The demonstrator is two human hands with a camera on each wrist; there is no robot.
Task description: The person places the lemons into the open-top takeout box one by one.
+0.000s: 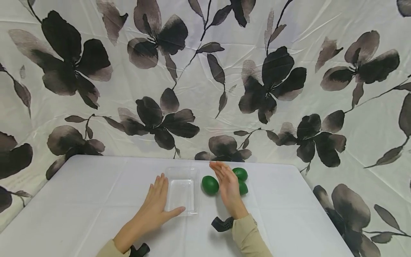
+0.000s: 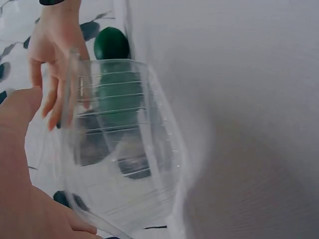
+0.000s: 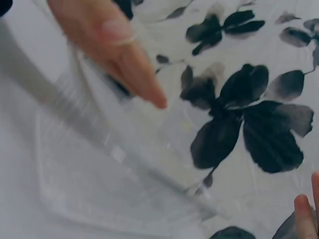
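Observation:
A clear plastic container [image 1: 181,172] lies on the white-covered table. My left hand [image 1: 155,201] is at its left side, fingers straight and thumb spread over the near rim; whether it touches is unclear. Three smooth green oval fruits, which look like limes, are right of the container: one lime [image 1: 210,185] between the container and my right hand [image 1: 229,185], a far lime [image 1: 240,174] and a near lime [image 1: 243,187] partly behind that hand. My right hand stands upright with straight fingers, holding nothing. The left wrist view shows a green lime [image 2: 111,43] beyond the container's ribbed wall.
A white cloth covers the table [image 1: 80,192]. Behind it hangs a pale curtain [image 1: 205,89] with dark flower prints. Black wrist devices [image 1: 222,224] sit below both hands, near the beige sleeves [image 1: 248,233].

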